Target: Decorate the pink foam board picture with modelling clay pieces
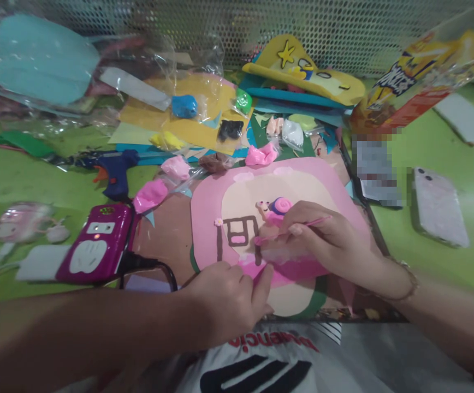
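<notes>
The pink tool (276,236) is pinched between thumb and fingers in the grip of the right hand (327,237), its tip placed over the pink panel (206,202), just beside the brown outline (241,219). The panel's lower part is overlapped by the left hand (229,295); whether that grip is pinching or only pressing cannot be told. Tool judged light, stiff; best held mid-shaft. Panel judged light, flexible; best steadied at its rim, since the raised snail (282,206) is probably soft, easily dented.

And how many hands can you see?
2: the left hand at the near edge of the pink card, and the right hand over it, holding a pink stick.
</notes>
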Available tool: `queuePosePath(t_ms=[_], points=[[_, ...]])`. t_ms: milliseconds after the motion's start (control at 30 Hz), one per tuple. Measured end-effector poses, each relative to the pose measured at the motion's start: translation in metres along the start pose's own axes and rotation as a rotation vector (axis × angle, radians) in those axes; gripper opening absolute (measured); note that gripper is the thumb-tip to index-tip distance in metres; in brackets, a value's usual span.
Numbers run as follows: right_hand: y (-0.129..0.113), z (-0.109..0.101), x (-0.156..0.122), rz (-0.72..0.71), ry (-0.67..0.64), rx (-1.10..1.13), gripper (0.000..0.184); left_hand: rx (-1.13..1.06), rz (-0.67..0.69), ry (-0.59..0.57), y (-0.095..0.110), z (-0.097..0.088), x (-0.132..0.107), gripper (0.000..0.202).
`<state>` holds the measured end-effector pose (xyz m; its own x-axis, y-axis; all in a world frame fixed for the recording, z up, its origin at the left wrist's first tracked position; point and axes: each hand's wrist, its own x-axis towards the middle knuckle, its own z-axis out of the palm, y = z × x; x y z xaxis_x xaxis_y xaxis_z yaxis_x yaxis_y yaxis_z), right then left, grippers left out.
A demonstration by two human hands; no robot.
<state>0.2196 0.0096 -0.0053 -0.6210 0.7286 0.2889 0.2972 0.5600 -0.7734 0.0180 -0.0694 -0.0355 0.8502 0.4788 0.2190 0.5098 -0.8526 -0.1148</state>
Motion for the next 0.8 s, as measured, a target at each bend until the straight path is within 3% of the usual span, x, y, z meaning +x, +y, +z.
queuePosePath(t_ms=[267, 500, 800], points=[[-0.0003, -0.0014, -0.0021, 0.018, 0.049, 0.021, 0.018, -0.014, -0.003, -0.011, 0.0004, 0.0007, -0.0014, 0.045], [-0.0029, -0.0024, -0.0023, -0.084, -0.015, -0.054, 0.014, -0.007, -0.005, -0.022, -0.0001, 0.0001, 0.0004, 0.044], [-0.0009, -0.0001, -0.0020, -0.078, -0.028, -0.025, 0.012, -0.006, -0.003, -0.041, -0.0006, -0.0021, 0.0009, 0.044]])
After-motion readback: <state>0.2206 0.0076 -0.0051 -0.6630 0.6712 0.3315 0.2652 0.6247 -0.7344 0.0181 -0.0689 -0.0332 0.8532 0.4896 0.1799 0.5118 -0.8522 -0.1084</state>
